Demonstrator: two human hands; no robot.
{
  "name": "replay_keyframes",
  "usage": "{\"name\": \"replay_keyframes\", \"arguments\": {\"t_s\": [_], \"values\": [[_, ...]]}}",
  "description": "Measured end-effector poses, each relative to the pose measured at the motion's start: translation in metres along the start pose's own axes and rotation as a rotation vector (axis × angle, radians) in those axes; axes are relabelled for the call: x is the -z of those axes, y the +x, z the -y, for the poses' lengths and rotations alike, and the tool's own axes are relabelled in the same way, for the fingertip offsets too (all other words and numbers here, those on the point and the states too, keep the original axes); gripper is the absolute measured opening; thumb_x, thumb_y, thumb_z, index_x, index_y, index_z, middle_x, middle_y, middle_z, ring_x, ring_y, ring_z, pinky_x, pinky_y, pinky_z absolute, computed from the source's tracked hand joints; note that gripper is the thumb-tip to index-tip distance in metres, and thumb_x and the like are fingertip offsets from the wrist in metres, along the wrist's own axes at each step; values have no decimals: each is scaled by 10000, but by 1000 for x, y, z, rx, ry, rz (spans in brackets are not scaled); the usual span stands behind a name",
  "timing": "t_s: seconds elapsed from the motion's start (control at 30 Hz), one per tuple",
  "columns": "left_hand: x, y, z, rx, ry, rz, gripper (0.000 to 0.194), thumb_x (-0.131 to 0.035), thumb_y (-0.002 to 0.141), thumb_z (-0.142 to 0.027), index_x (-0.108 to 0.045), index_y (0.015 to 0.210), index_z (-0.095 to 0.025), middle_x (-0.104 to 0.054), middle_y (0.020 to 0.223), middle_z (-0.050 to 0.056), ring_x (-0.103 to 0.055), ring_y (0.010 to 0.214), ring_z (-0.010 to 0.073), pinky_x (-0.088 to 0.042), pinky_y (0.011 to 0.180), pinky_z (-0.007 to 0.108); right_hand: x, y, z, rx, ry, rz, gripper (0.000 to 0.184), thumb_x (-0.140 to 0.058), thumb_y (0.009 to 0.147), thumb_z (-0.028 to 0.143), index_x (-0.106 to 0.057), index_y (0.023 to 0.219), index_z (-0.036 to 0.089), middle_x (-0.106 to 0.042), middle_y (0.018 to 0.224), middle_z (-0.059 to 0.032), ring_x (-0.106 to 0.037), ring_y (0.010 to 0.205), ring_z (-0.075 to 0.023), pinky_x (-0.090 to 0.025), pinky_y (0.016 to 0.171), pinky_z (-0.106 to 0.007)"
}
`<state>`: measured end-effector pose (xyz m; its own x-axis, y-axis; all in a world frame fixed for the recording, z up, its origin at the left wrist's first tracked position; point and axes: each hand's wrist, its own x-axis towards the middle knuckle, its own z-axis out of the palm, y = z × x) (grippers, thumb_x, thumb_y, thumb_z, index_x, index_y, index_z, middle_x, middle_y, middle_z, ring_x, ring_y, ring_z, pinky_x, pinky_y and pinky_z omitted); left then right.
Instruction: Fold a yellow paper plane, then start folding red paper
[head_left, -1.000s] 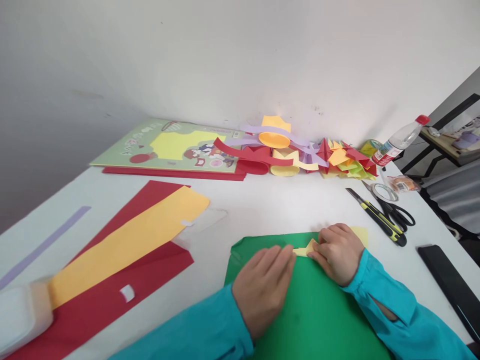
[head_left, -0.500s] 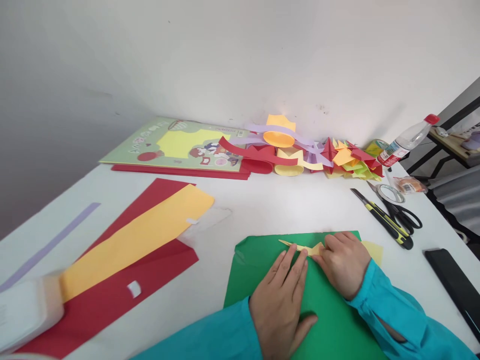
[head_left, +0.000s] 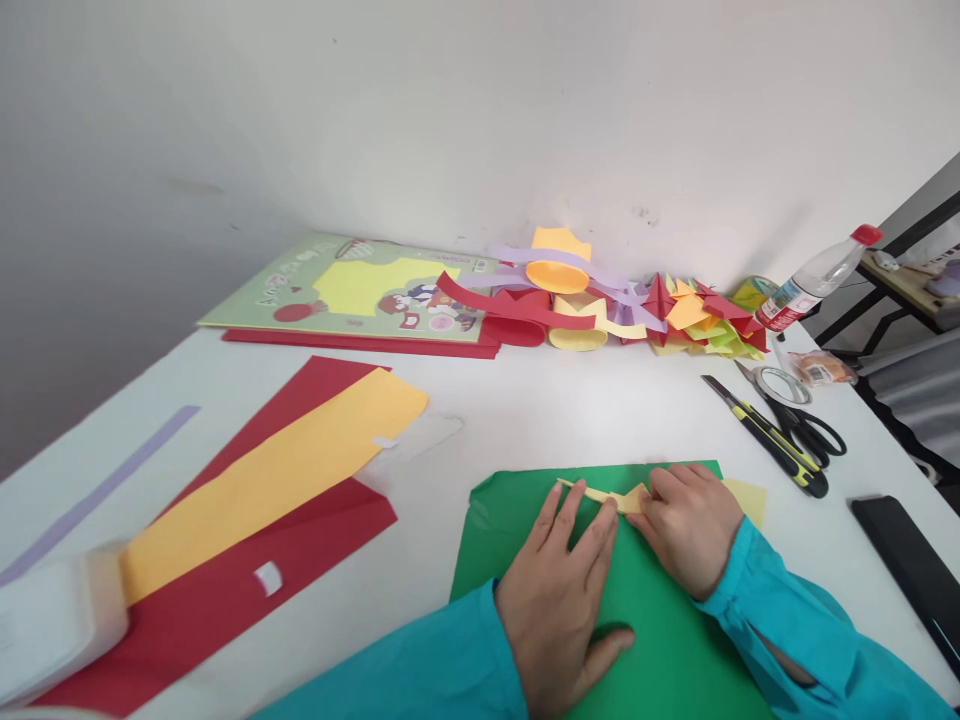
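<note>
A narrow folded piece of pale yellow paper [head_left: 600,494] lies near the far edge of a green sheet [head_left: 660,620]. My left hand [head_left: 559,600] rests open on the green sheet, its fingertips pressing along the paper's left part and its thumb stretched away to the right. At the paper's right end, my right hand [head_left: 690,525] is closed, with thumb and curled fingers pinching it. Those curled fingers hide part of that end. Another pale yellow piece of paper [head_left: 746,500] sticks out beyond my right wrist.
Red paper [head_left: 300,540] and an orange strip [head_left: 277,470] lie at left, beside a white object [head_left: 60,625]. A utility knife [head_left: 772,440], scissors [head_left: 814,435] and tape roll [head_left: 782,385] are at right. Paper crafts [head_left: 570,300] and a bottle [head_left: 817,280] stand along the wall.
My left fingers have spread apart, and the index and middle fingertips have slid left along the folded paper. My right hand keeps its pinch in nearly the same place.
</note>
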<state>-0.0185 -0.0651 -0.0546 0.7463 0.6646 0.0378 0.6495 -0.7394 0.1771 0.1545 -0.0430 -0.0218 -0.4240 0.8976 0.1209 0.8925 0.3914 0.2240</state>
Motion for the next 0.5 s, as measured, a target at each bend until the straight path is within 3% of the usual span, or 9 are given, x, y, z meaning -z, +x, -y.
{"name": "replay_keyframes", "arguments": {"t_s": [0.1, 0.17, 0.23, 0.33, 0.4, 0.5], "values": [[-2, 0, 4, -20, -8, -59, 771, -438, 742, -630, -414, 1321, -121, -362, 1414, 92, -124, 1314, 418, -54, 1066, 598, 0, 0, 0, -4, 7, 23, 192, -678, 731, 306, -644, 589, 182, -574, 617, -13, -500, 630, -151, -265, 611, -311], [-4, 2, 12, -52, -28, -164, 684, -451, 764, -582, -452, 1290, -146, -431, 1366, 87, -208, 1291, 403, -77, 1051, 620, 0, 0, 0, -3, 13, 25, 191, -669, 740, 293, -641, 588, 181, -572, 618, -16, -497, 630, -151, -262, 609, -311], [-7, 5, 25, -73, -57, -314, 511, -438, 824, -454, -502, 1236, -158, -518, 1274, 96, -348, 1223, 348, -173, 1037, 596, 1, 0, -1, -2, 19, 19, 200, -659, 746, 279, -635, 572, 184, -569, 611, -15, -495, 623, -150, -259, 606, -312], [-9, 13, 48, -67, -131, -533, 305, -379, 873, -213, -593, 1084, -164, -619, 1022, 104, -514, 984, 236, -417, 881, 446, 1, 0, -2, -5, 33, 24, 222, -635, 762, 276, -632, 559, 186, -572, 606, -16, -497, 619, -150, -254, 603, -315], [-7, 18, 60, -16, -216, -550, 276, -374, 875, -180, -619, 1000, -160, -606, 927, 101, -518, 878, 209, -461, 760, 381, 1, 0, -3, -7, 45, 36, 222, -626, 769, 284, -636, 570, 185, -578, 613, -19, -501, 623, -150, -251, 602, -316], [-4, 24, 70, 34, -336, -484, 240, -401, 872, -206, -638, 863, -178, -582, 852, 75, -503, 807, 189, -447, 705, 349, 0, -1, -6, -3, 57, 60, 203, -617, 780, 291, -655, 606, 192, -588, 627, -14, -510, 623, -147, -253, 603, -317]]}}
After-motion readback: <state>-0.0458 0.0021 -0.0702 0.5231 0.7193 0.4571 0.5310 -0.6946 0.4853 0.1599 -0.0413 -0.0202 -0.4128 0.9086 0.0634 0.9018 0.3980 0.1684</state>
